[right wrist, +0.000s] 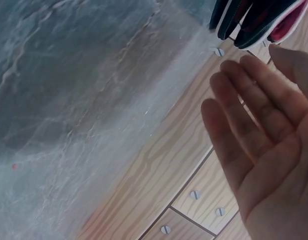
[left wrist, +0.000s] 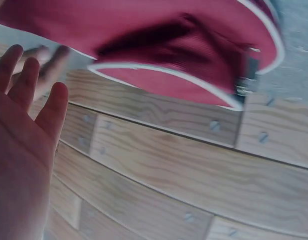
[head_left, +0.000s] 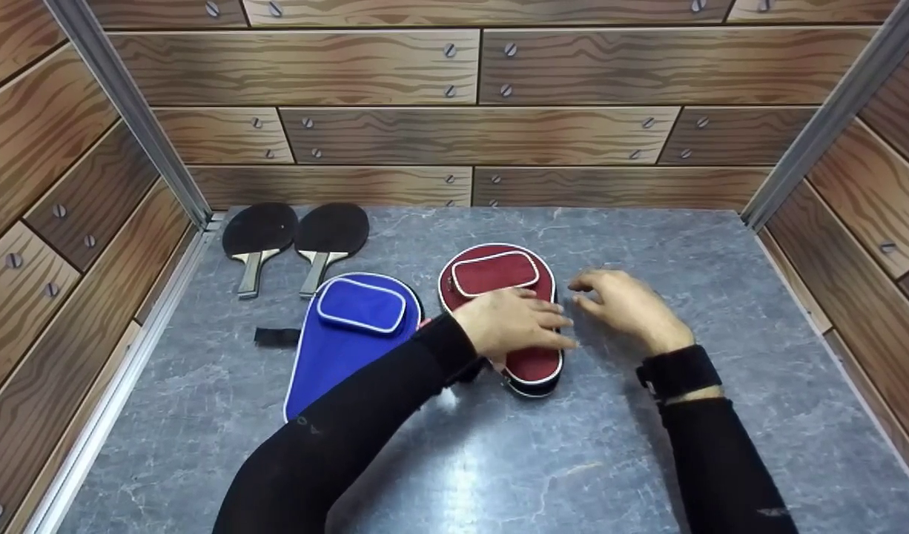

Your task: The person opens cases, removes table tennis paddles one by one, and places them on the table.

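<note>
One red case (head_left: 532,363) is placed near the middle of a grey table (head_left: 729,297), wide end far, narrow end near. Over it the left hand (head_left: 515,322) is held, its fingers extended and nothing gripped; whether the case is touched cannot be told. The right hand (head_left: 626,308) is found just right of the same case, fingers loosely bent and nothing held. A blue case (head_left: 332,360) is laid to its left, partly covered by the left sleeve (head_left: 321,445), with a black strap (head_left: 276,337) seen left of it. Two black paddles (head_left: 332,228) are laid side by side at the far left, handles pointed near. The table is bounded by wood-patterned panels (head_left: 351,67) at the far, left and right sides.
</note>
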The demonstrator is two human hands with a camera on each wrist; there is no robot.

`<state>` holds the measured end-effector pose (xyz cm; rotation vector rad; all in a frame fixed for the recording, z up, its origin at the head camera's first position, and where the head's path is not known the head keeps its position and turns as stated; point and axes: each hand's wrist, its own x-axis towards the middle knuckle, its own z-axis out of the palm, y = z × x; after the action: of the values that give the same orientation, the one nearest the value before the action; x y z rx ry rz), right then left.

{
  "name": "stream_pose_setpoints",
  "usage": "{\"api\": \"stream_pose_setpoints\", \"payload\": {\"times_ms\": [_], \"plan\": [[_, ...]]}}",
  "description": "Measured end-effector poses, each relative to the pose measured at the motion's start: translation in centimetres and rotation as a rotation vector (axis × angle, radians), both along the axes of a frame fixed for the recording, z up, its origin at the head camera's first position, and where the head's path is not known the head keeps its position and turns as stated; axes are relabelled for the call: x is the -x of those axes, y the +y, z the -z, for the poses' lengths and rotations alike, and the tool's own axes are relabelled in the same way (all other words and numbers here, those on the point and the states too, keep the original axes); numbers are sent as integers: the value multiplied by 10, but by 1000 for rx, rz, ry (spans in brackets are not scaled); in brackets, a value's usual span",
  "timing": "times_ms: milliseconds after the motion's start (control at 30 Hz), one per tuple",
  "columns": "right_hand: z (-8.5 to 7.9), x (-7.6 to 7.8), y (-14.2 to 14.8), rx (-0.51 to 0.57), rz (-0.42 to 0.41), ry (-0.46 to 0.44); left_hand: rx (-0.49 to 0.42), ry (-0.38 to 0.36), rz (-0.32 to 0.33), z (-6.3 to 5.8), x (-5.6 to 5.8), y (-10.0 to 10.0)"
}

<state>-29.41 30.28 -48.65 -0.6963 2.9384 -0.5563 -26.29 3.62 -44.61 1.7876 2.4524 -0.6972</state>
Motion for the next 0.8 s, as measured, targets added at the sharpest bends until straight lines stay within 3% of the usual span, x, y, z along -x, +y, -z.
{"api": "stream_pose_setpoints", "payload": {"times_ms": [100, 267, 600, 800], "plan": [[3, 1, 0, 8, -47, -13, 12, 39, 28, 4, -5, 4], [7, 2, 1, 29, -100, -23, -64, 61, 65, 15, -7, -1], [11, 2, -1, 13, -143, -19, -224, 128, 171, 31, 1, -21], [11, 0, -5, 19, -125, -58, -293, 83, 150, 34, 6, -31]]}}
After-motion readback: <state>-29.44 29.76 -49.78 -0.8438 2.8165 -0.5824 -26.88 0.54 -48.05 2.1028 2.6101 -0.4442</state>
